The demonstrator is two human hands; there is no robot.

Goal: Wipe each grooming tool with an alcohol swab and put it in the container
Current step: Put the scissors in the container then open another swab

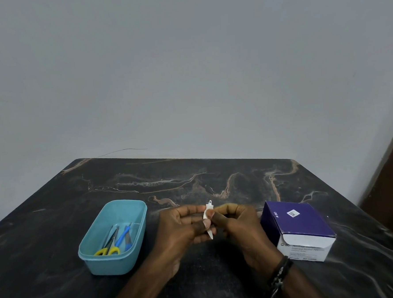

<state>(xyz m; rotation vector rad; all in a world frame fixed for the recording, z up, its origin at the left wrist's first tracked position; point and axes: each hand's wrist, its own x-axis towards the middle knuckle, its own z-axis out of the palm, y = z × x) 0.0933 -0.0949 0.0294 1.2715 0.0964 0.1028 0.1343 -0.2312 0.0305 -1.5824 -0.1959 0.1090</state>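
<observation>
A small white grooming tool (209, 219) is being pinched between the left hand (184, 225) and the right hand (235, 224), brought together over the table's (57, 226) near centre, apparently for wiping; no swab can be told; the teal container (99, 260), already holding scissors (108, 247), is being kept just left, the swab box (297, 228) right.

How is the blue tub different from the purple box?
The blue tub is open-topped, with rounded corners, and holds tools; the purple box is closed, sharp-edged and printed. The tub sits left of the hands, the box right. Both rest on the dark table.
</observation>
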